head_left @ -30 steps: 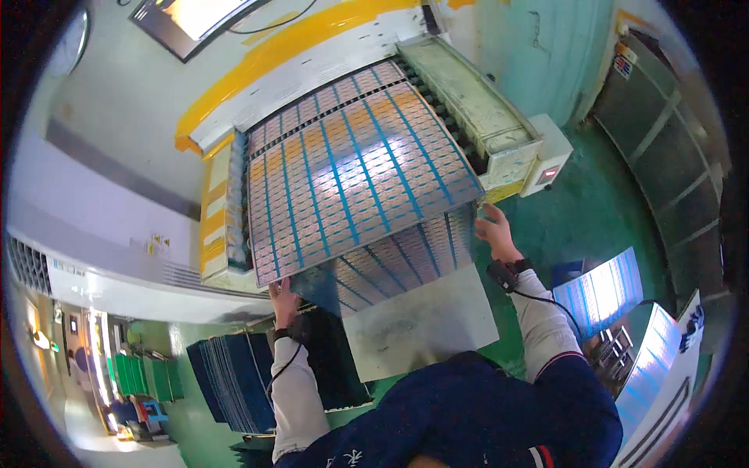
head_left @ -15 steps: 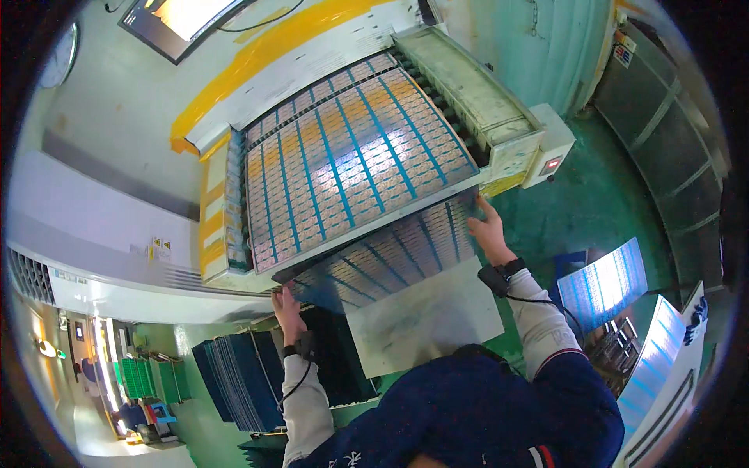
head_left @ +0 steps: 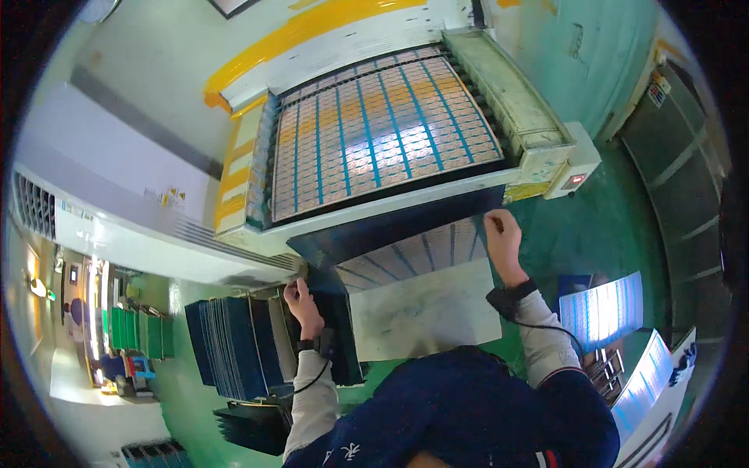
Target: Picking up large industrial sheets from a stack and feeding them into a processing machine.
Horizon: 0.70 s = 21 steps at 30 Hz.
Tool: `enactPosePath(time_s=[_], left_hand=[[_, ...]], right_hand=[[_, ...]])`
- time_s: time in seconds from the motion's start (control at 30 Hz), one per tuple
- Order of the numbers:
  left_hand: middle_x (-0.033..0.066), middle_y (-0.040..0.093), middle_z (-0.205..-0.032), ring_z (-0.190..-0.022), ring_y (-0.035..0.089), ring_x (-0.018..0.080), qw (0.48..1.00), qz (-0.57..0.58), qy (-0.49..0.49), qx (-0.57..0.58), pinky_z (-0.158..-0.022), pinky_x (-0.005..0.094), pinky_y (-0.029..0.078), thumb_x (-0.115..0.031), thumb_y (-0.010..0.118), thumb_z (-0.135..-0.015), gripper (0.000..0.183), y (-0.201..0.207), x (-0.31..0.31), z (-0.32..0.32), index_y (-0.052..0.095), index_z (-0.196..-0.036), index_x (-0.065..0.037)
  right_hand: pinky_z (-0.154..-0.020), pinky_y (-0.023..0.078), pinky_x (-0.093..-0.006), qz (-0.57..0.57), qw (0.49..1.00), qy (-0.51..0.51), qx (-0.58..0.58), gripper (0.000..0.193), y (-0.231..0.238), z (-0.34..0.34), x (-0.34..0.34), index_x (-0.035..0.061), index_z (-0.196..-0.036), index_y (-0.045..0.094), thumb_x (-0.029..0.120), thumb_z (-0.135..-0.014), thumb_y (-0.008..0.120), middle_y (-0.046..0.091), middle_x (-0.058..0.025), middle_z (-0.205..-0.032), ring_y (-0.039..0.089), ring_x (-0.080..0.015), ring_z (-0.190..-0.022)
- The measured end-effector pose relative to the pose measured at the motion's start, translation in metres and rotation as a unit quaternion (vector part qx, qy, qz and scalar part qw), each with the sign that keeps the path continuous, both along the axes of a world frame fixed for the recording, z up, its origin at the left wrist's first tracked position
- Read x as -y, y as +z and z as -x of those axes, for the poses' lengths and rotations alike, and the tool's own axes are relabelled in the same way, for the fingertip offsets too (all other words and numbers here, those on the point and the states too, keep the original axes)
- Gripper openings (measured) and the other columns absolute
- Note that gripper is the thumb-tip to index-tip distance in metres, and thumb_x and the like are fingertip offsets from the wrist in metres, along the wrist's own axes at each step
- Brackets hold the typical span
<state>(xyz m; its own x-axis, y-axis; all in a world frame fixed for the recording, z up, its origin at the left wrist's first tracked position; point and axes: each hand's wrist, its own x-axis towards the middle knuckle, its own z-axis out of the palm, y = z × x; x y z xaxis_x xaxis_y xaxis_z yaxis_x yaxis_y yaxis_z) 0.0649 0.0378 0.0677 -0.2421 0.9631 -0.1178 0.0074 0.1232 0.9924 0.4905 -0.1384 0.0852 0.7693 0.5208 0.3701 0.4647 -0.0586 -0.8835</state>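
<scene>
A large flat panel, copper-coloured with blue stripes, lies on the roller bed of a machine. In front of the machine's lip is a dark blue sheet-like surface. Below that runs a striped coppery strip; I cannot tell whether it is a panel or a reflection. My left hand is at the left end of this strip, thumb and fingers drawn together. My right hand is closed, its fingertips at the strip's right end. What either hand grips is unclear. A pale board sits between my forearms.
Dark panels stand in a rack at left, with more dark sheets below. To the right are a shiny blue-striped panel and another leaning panel. A control box juts from the machine's right corner.
Both hands have come back from the machine's lip toward me. The panel on the rollers sits farther in, with a dark gap before the lip. My view has shifted.
</scene>
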Motion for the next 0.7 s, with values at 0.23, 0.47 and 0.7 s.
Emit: enactPosePath(time_s=[0.23, 0.47, 0.7], left_hand=[[-0.0007, 0.049, -0.102, -0.087, 0.047, 0.0089, 1.0, 0.0, -0.015, -0.008, -0.072, 0.0265, 0.039, -0.027, 0.063, -0.088, 0.033, 0.001, 0.051, 0.02, 0.048, -0.112, -0.01], [0.002, 0.053, -0.098, -0.082, 0.05, 0.0094, 0.999, -0.031, -0.012, -0.011, -0.071, 0.023, 0.042, -0.019, 0.064, -0.087, 0.031, -0.015, 0.101, 0.044, 0.051, -0.111, -0.005], [0.0053, 0.057, -0.098, -0.088, 0.053, 0.0115, 0.999, -0.012, -0.009, -0.031, -0.077, 0.0265, 0.046, -0.018, 0.067, -0.083, 0.039, -0.023, 0.134, 0.079, 0.05, -0.116, -0.006]], right_hand=[[-0.074, 0.045, -0.0414, -0.005, 0.946, 0.232, 0.225, 0.025, 0.071, 0.102, -0.011, 0.0051, -0.089, 0.06, 0.013, -0.069, 0.072, 0.059, -0.0094, -0.083, 0.055, -0.0295, -0.084], [-0.068, 0.047, -0.0442, 0.23, 0.822, 0.433, 0.291, 0.02, 0.015, 0.161, -0.014, 0.0065, -0.08, 0.061, 0.022, -0.07, 0.068, 0.061, -0.0125, -0.084, 0.059, -0.0328, -0.081], [-0.068, 0.047, -0.0442, 0.259, 0.802, 0.451, 0.293, 0.012, 0.004, 0.193, -0.002, 0.0056, -0.077, 0.062, 0.017, -0.074, 0.063, 0.06, -0.0126, -0.08, 0.058, -0.0328, -0.081]])
